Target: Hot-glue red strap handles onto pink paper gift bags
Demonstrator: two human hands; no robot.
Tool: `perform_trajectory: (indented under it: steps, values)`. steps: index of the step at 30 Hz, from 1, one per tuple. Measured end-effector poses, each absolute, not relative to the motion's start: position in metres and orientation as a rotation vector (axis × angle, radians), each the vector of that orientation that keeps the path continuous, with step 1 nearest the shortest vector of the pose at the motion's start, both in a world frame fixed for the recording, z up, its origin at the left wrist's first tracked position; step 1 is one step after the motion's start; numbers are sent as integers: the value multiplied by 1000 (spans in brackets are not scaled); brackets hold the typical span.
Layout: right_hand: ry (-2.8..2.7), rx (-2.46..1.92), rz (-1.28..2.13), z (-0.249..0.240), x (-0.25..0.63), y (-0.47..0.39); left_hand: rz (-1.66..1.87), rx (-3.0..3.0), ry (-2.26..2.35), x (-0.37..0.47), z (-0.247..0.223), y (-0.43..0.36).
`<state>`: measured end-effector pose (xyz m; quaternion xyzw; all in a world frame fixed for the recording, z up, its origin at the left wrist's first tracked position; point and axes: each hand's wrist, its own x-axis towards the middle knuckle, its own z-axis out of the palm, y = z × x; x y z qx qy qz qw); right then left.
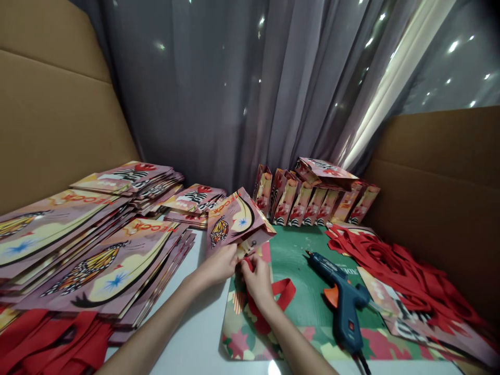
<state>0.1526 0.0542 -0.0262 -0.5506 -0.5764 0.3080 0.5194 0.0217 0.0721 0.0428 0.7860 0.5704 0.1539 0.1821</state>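
Note:
A printed paper bag [230,219] with a butterfly and an eye pattern lies tilted at the middle of the table. My left hand [222,264] is closed on its near edge. A red ribbon strap [284,292] loops under and beside my right hand [258,284], which pinches its end against the bag's opening. Both hands almost meet there, so the fingertips are partly hidden. To the right, a blue glue gun [344,302] with an orange trigger rests on the green mat [291,250], its nozzle towards the bag.
Flat bags [109,260] are stacked on the left, with red straps [54,338] in front. Folded bags [300,203] stand in a row at the back, one lying on top. More red straps [406,276] are heaped on the right. Cardboard panels [50,104] flank the table.

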Motion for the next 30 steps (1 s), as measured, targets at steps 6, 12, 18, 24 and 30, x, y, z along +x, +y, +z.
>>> perform_trajectory:
  steps: [6, 12, 18, 24, 30]
  values:
    - [-1184, -1088, 1178, -27, 151, 58, 438, 2198, 1611, 25, 40, 72]
    - [-1098, -958, 1285, -22, 151, 57, 506, 2176, 1585, 23, 41, 71]
    - [-1116, -1044, 1373, -21, 154, 61, 535, 2143, 1537, 26, 40, 68]
    - [-1203, -1079, 1312, -13, 155, 60, 498, 2113, 1509, 25, 38, 67]
    - [-1299, -1130, 1364, -1, 163, 29, 529, 2115, 1523, 21, 39, 72]
